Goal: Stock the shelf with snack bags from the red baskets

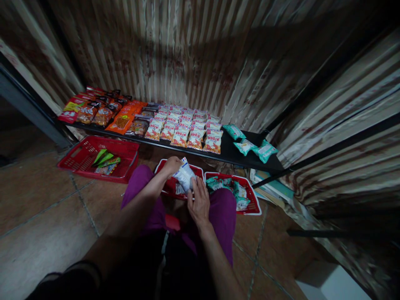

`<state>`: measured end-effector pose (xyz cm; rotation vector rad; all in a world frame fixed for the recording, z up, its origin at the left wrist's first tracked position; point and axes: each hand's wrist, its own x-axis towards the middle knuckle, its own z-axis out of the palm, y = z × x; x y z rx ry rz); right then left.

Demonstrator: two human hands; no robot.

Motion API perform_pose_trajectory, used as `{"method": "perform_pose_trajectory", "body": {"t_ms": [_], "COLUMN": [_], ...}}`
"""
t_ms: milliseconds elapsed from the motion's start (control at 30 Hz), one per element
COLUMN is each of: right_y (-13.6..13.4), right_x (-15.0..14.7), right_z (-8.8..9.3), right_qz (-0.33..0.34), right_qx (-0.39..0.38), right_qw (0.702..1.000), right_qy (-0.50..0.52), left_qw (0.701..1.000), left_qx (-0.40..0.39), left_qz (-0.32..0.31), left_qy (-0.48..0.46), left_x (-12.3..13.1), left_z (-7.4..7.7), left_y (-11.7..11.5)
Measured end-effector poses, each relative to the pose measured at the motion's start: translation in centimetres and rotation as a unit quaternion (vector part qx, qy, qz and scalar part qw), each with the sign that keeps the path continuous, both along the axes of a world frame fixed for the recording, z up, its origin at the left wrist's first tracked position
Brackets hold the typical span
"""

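Note:
Between my hands is a white snack bag (pixel 185 174) with blue and red edging, held over a red basket (pixel 200 171). My left hand (pixel 172 166) is closed on its upper left corner. The fingers of my right hand (pixel 199 200) rest against its lower right side, the thumb bent below. On the black shelf (pixel 243 160) ahead stand several rows of white and orange snack bags (pixel 181 135), with a few teal snack bags (pixel 245 146) lying to their right.
Orange and red snack packs (pixel 103 110) fill the shelf's left end. Beneath it, a red basket (pixel 125 177) holds green packets (pixel 104 158); another basket (pixel 258 206) holds teal bags (pixel 240 193). Black metal bars (pixel 337 146) slant at right. A white box (pixel 336 285) sits on the tiled floor.

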<state>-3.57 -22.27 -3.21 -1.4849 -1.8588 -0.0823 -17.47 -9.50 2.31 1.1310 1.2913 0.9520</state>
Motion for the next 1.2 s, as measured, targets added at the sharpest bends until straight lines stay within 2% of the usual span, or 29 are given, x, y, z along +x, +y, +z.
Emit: {"method": "perform_pose_trajectory", "body": {"t_ms": [167, 300, 533, 633, 767, 867, 967, 1067, 1200], "right_y": [-0.1, 0.0, -0.1, 0.0, 0.4, 0.7, 0.9, 1.0, 0.9], "right_x": [-0.4, -0.5, -0.5, -0.5, -0.6, -0.7, -0.7, -0.4, -0.2], "right_z": [0.7, 0.7, -0.4, -0.6, -0.6, -0.4, -0.3, -0.3, -0.5], "right_qz": [-0.006, -0.011, -0.007, -0.012, -0.03, -0.047, -0.049, -0.026, 0.018], "right_qx": [-0.007, -0.007, -0.022, -0.036, -0.086, -0.139, -0.183, -0.224, -0.245], "right_qw": [1.0, 1.0, 1.0, 0.998, 0.982, 0.946, 0.886, 0.822, 0.752], "right_qy": [0.008, 0.01, 0.009, 0.05, 0.167, 0.291, 0.423, 0.523, 0.612], "left_qw": [0.998, 0.998, 0.998, 0.995, 0.992, 0.992, 0.988, 0.982, 0.985], "left_qx": [-0.009, -0.012, -0.048, -0.07, -0.086, -0.077, -0.059, -0.015, 0.019], "left_qz": [-0.054, -0.052, -0.044, -0.06, -0.073, -0.07, -0.1, -0.132, -0.118], "left_qy": [-0.017, -0.026, -0.025, -0.034, -0.053, -0.067, -0.103, -0.136, -0.122], "left_x": [0.0, 0.0, -0.2, -0.3, -0.5, -0.7, -0.8, -0.8, -0.8], "left_z": [0.5, 0.5, 0.7, 0.9, 0.5, -0.3, -0.9, -1.2, -0.9], "left_y": [0.1, 0.3, 0.2, 0.1, -0.1, -0.4, -0.6, -0.5, -0.3]}}
